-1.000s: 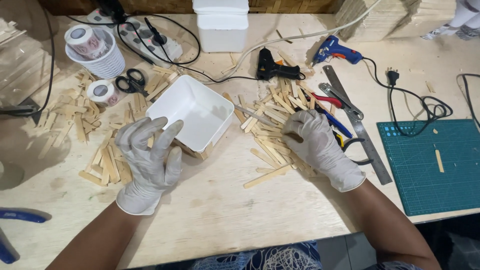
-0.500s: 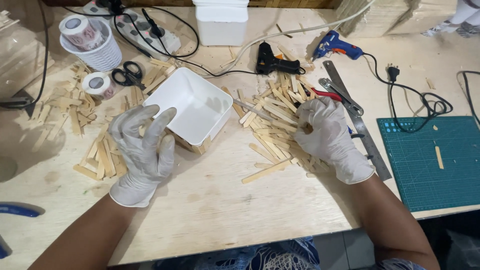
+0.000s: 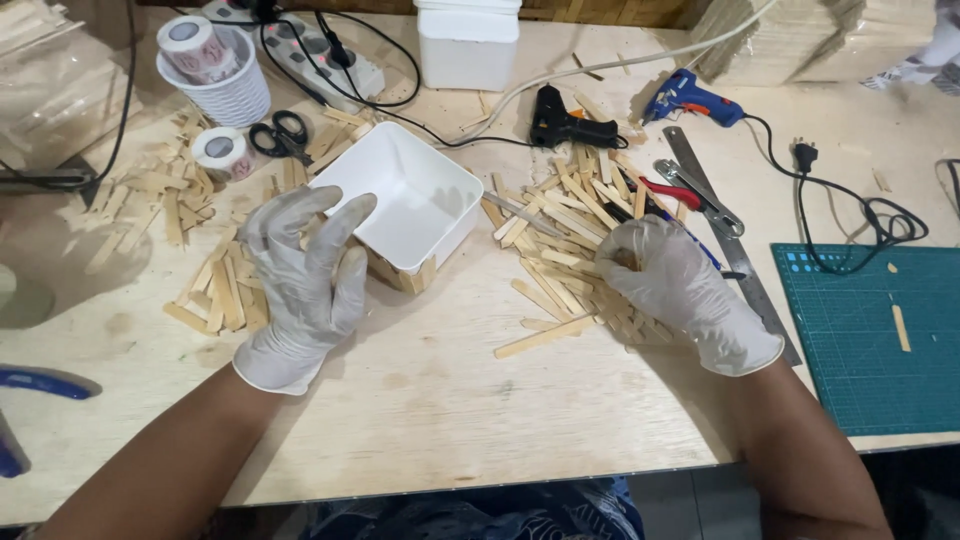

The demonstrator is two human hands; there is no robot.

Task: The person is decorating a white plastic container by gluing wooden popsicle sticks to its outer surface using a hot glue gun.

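Note:
My left hand (image 3: 305, 270), in a white glove, rests with fingers spread against the near left corner of a white square plastic box (image 3: 405, 200) that is tilted on a row of wooden sticks glued to its side. In a matching white glove, my right hand (image 3: 670, 285) lies on a heap of flat wooden sticks (image 3: 560, 240) to the right of the box, fingers curled on some sticks. More sticks (image 3: 215, 290) lie scattered left of the box.
Black glue gun (image 3: 570, 125), blue glue gun (image 3: 690, 100), metal ruler (image 3: 730, 240), red-handled pliers (image 3: 685, 190), green cutting mat (image 3: 880, 330) at right. Scissors (image 3: 280, 132), tape rolls (image 3: 222, 150), white basket (image 3: 215, 80), power strip (image 3: 320, 50), white container (image 3: 468, 40) at back.
My left hand has slid slightly along the box's corner. My right hand has shifted a little down over the stick heap. The view moved slightly.

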